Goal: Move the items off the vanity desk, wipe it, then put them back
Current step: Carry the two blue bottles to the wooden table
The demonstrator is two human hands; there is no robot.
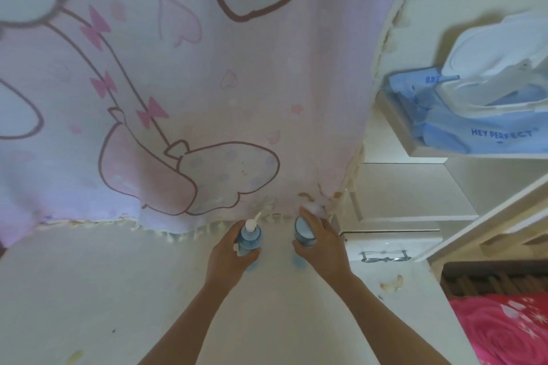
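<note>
Left hand [229,255] grips a blue pump bottle [250,238], right hand [323,243] a blue capped bottle [303,231], both at the vanity desk's [148,290] back edge, so honestly can't tell if they're leaving or coming back.

A pale pink cloth [237,83] printed with brown cartoon outlines, hearts and bows hangs across the back, its cream fringe [166,234] touching the cream worktop [89,290]. To the right stands cream shelving; one shelf [397,133] carries a blue pack of wipes [474,136] (lid flipped open). Below it a drawer bears a bow-shaped handle [384,255]. In the lower right corner lies bright pink rose-patterned fabric [504,332]. The light is soft and even.
</note>
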